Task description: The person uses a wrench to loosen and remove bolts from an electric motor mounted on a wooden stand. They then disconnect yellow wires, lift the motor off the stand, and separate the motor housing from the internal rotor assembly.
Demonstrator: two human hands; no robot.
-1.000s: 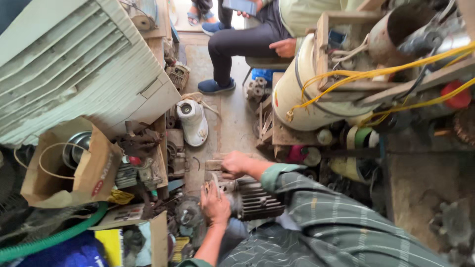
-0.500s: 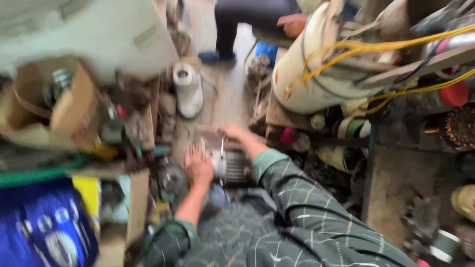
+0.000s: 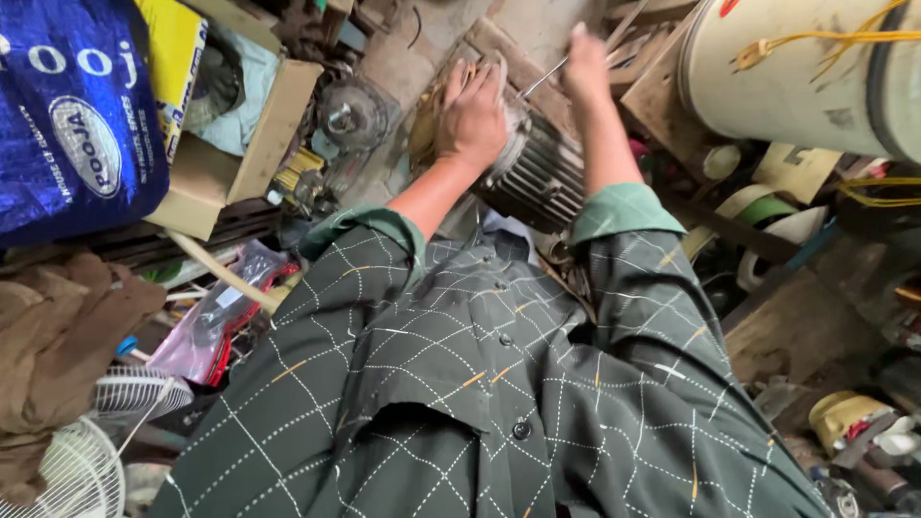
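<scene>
A grey finned electric motor (image 3: 537,173) lies on the cluttered floor in front of me, at the top middle of the view. My left hand (image 3: 472,115) presses flat on the motor's end cover, fingers spread. My right hand (image 3: 585,65) is just right of it, closed around a thin metal tool (image 3: 540,77) whose shaft points down-left toward the motor's end. My dark checked shirt fills the lower half of the view and hides the floor beneath me.
A blue sack (image 3: 77,115) and a yellow bag (image 3: 173,58) sit at top left beside a cardboard box (image 3: 249,144). A large white drum (image 3: 777,67) with yellow cable stands at top right. A white fan grille (image 3: 77,460) and brown cloth (image 3: 58,336) lie at lower left.
The view has tipped down and closer over the motor. Both hands stay at the motor's end. The seated person at the back is out of view.
</scene>
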